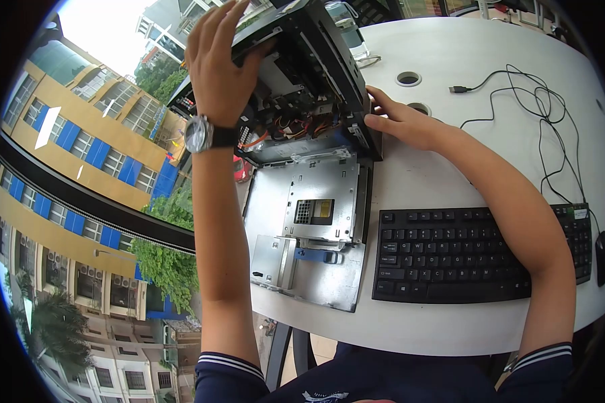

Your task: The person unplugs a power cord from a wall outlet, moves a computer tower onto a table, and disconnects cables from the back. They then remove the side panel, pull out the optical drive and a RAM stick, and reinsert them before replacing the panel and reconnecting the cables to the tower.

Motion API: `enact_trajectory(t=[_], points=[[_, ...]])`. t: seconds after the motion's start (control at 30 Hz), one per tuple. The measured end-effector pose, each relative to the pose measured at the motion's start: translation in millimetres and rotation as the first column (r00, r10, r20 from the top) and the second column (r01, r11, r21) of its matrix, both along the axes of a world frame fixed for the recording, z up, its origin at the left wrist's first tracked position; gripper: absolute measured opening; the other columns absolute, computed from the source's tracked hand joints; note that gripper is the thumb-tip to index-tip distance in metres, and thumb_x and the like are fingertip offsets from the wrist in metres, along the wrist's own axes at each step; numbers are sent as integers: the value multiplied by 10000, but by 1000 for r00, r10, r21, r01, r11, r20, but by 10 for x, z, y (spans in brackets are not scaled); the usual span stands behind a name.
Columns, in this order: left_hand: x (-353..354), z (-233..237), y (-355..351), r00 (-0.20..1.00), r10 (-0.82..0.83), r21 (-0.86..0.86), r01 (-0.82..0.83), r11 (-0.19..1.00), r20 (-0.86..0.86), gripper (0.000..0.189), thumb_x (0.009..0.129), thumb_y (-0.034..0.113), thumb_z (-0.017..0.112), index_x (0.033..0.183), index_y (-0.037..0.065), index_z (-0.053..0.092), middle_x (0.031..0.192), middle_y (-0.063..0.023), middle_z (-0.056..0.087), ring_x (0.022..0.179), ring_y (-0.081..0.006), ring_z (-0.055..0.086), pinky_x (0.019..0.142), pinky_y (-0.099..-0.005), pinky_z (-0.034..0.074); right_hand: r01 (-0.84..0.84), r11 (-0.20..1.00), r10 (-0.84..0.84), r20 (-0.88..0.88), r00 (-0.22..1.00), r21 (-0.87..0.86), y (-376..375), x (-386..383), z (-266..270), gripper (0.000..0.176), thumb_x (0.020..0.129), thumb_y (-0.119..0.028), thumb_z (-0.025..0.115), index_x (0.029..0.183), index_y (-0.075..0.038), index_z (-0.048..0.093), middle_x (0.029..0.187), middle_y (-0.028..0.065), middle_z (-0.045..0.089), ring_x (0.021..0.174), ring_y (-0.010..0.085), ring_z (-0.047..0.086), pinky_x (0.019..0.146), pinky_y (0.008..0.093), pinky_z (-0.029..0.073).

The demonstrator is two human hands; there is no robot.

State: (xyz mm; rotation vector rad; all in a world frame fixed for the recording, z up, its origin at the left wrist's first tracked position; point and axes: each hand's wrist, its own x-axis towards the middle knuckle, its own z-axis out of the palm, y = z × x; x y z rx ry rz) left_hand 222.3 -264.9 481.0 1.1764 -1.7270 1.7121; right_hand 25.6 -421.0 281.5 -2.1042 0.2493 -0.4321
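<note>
Two hands on the open black-and-silver metal desktop computer case. It lies flat at the left edge of the round white desk, straight ahead of us.

Left hand: grip closed over the top edge of the hinged black metal drive cage, fingers curled over it. Cage is tilted up off the chassis. Silver wristwatch on that wrist.

Right hand: grip open, holding nothing. Fingers lie flat, tips touching the cage's lower right corner by the hinge.

Inside the case:
- Under the raised cage, a bundle of red, orange and black wires.
- Nearer us, a bare silver sheet-metal tray with a small vent grille and a yellow label. We can't read the label.
- A blue plastic latch near the tray's front edge.

Around it:
- Black full-size keyboard just right of the case, under our right forearm.
- Black mouse at the far right edge, partly cut off.
- Loose black USB cable looped across the desk's right side, plug lying free near a round cable hole.
- A second hole sits just beside the right hand, partly hidden by it.
- Left of the desk, window glass showing yellow-and-blue buildings and trees below.

Our left forearm crosses the case's left edge and hides it.
</note>
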Motion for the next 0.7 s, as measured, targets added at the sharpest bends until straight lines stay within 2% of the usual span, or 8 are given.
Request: enact_trajectory(t=[0.07, 0.13, 0.17, 0.2, 0.3, 0.4, 0.5, 0.7], points=[[-226, -123, 45, 976, -212, -46, 215, 976, 57, 372, 834, 166, 820, 1188, 106, 721, 950, -91, 756, 787, -207, 715, 698, -341, 547, 2, 1000, -2, 7, 1000, 8, 0, -10, 4, 1079, 913, -807, 482, 1632, -71, 160, 1530, 305, 442, 1437, 409, 437, 1177, 460, 356], [-256, -497, 228, 923, -347, 66, 362, 930, -168, 319, 843, 164, 835, 1120, 49, 724, 951, -100, 750, 794, -172, 704, 701, -320, 538, 12, 1000, -12, 19, 1000, 3, -15, -8, 0, 1089, 910, -808, 488, 1629, -57, 164, 1530, 305, 442, 1439, 406, 435, 1179, 451, 357], [-204, -643, 290, 907, -160, 266, 277, 923, -389, 280, 846, 159, 836, 1083, 45, 739, 907, -96, 746, 770, -154, 698, 682, -303, 533, 10, 1000, -10, 19, 1000, -3, -4, -13, -3, 1095, 908, -809, 491, 1627, -50, 167, 1530, 306, 441, 1440, 405, 435, 1180, 446, 358], [-130, -772, 330, 835, 79, 464, 222, 858, -545, 242, 849, 154, 837, 1046, 40, 754, 863, -92, 741, 746, -137, 692, 663, -286, 528, 11, 1000, -11, 21, 1000, 7, 14, -26, -1, 1093, 910, -806, 492, 1625, -44, 170, 1532, 305, 440, 1442, 402, 433, 1181, 442, 356], [6, -1073, 219, 588, 432, 661, 248, 709, -684, 206, 856, 180, 833, 952, 11, 766, 748, -65, 711, 657, -115, 665, 611, -264, 514, -2, 1000, 1, 25, 1000, 11, 42, -64, 58, 1090, 913, -798, 497, 1620, -33, 177, 1536, 302, 437, 1447, 393, 429, 1186, 431, 352], [223, -1196, 66, 554, 335, 568, 323, 757, -762, 208, 890, 192, 805, 913, -11, 764, 678, -42, 683, 553, -96, 623, 528, -257, 484, -8, 1000, 8, 39, 999, -3, 40, -72, 71, 1061, 927, -781, 494, 1627, -55, 166, 1527, 294, 451, 1441, 390, 437, 1185, 435, 351], [342, -1164, 0, 353, 459, 577, 431, 694, -815, 225, 910, 203, 790, 899, -18, 757, 694, -47, 691, 502, -79, 600, 467, -235, 448, -2, 1000, 3, 42, 999, -24, 19, -45, 40, 1010, 950, -757, 482, 1642, -106, 139, 1508, 284, 476, 1427, 393, 454, 1179, 449, 353], [421, -1157, -90, 187, 480, 492, 574, 654, -857, 210, 917, 178, 778, 845, -15, 739, 694, -50, 690, 462, -76, 586, 416, -215, 417, 1, 1000, -1, 54, 999, 1, 63, -29, 23, 1082, 924, -793, 478, 1627, -41, 144, 1525, 304, 448, 1434, 392, 445, 1182, 431, 353]])
